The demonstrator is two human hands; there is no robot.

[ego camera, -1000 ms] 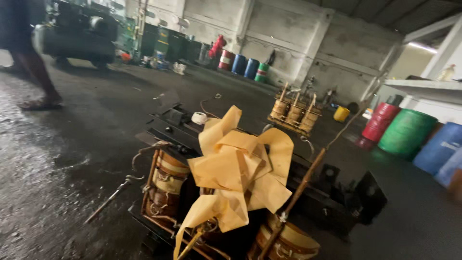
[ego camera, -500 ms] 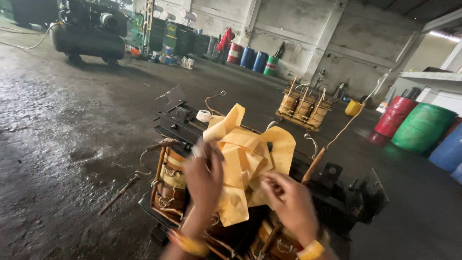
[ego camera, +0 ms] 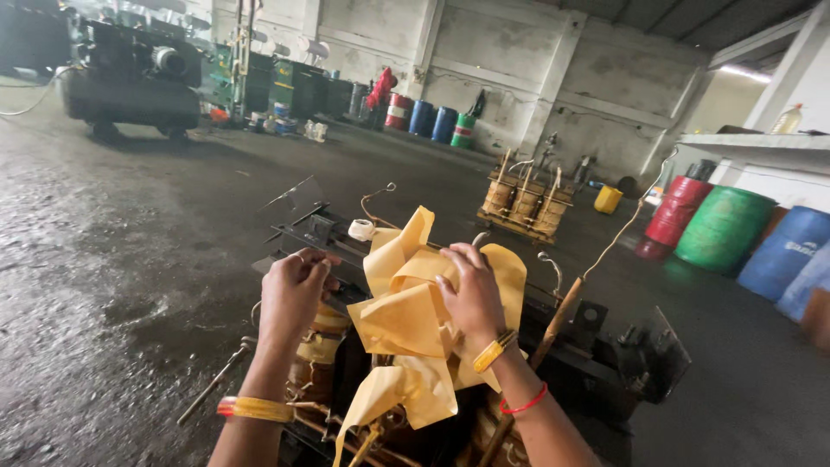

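Observation:
A crumpled sheet of yellow insulating paper [ego camera: 406, 316] lies over a dark transformer core with copper-wound coils [ego camera: 320, 346] on the workshop floor. My right hand [ego camera: 471, 290] rests on top of the paper, fingers curled down onto it. At the paper's left edge my left hand [ego camera: 294, 290] is closed over the core's top frame, and what it pinches is hidden. A small white roll of tape [ego camera: 360, 229] sits on the frame just behind the paper. A long wooden stick [ego camera: 562, 311] leans against the right side of the core.
A second, smaller three-coil winding set [ego camera: 526, 201] stands behind. Red, green and blue drums [ego camera: 724, 229] line the right wall under a white shelf [ego camera: 752, 143]. More drums [ego camera: 432, 119] stand at the far wall. A dark compressor machine [ego camera: 130, 82] is at far left. Wet grey concrete floor [ego camera: 112, 259].
Both my hands came into view from below and reached forward. The right one now presses on the paper, and the left one has closed at its left edge. The view tilted slightly.

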